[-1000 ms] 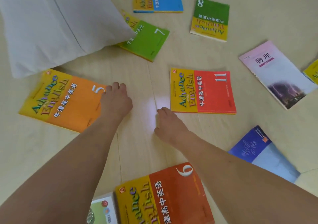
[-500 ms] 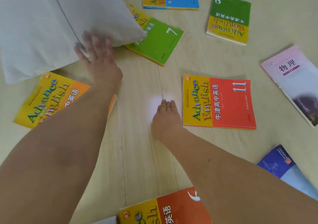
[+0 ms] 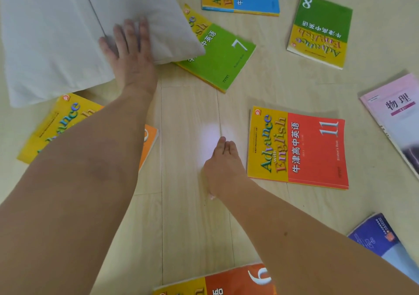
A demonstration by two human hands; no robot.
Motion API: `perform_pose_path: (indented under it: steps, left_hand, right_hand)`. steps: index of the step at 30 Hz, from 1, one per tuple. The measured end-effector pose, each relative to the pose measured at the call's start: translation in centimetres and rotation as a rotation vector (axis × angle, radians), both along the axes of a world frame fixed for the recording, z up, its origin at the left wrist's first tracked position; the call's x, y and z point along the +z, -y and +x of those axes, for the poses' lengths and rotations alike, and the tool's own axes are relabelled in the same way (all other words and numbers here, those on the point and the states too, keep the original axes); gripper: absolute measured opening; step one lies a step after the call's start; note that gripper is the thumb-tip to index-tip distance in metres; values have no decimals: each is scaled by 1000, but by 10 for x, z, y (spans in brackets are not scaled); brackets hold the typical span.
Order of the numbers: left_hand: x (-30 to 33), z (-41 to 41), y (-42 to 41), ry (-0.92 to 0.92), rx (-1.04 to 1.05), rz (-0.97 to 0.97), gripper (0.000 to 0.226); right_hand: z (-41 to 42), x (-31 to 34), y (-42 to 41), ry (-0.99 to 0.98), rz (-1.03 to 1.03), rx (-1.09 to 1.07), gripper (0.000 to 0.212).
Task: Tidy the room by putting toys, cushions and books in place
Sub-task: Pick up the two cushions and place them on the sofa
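Left hand moved onto pillow, fingers spread; right hand flat on floor.

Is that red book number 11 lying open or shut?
Shut. The red book lies flat on the floor, front cover up, no pages showing.

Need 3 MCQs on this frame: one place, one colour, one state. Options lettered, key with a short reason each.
1. Where does the white pillow lie relative to the number 7 book?
A. its corner overlaps the book
B. well apart from it
C. under the book

2. What colour is the number half of the number 11 book?
A. blue
B. red
C. green

3. What is the left hand doing?
A. gripping a book
B. a closed fist in the air
C. fingers spread flat on the pillow

Key:
1 A, the pillow's corner covers the book's yellow end.
2 B, the 11 sits on a red panel beside a yellow one.
3 C, straight fingers lie on the pillow's edge; the right hand rests on the floor.
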State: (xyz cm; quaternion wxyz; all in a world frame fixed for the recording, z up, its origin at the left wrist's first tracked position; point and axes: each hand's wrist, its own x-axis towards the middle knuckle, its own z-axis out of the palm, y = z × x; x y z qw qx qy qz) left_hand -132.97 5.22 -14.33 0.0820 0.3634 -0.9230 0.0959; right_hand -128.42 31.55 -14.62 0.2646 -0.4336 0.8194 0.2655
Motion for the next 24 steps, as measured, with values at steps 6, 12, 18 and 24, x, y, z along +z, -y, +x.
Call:
perform_pose_path:
  steps: [6,12,18,24]
  left_hand:
    - [3,-6,10,-37,-76,97,49]
    - [28,6,-6,-138,-193,62,37]
    - [84,36,-66,-315,-371,14,18]
    - [96,106,-187,-374,-507,199,44]
  right_hand:
    - [-3,-3,-6,13,-13,-1,81]
    - [-3,-3,-9,-2,6,-9,109]
    - [2,0,-16,-24,-46,-33,106]
    - [-8,49,-66,956,-758,-1327,49]
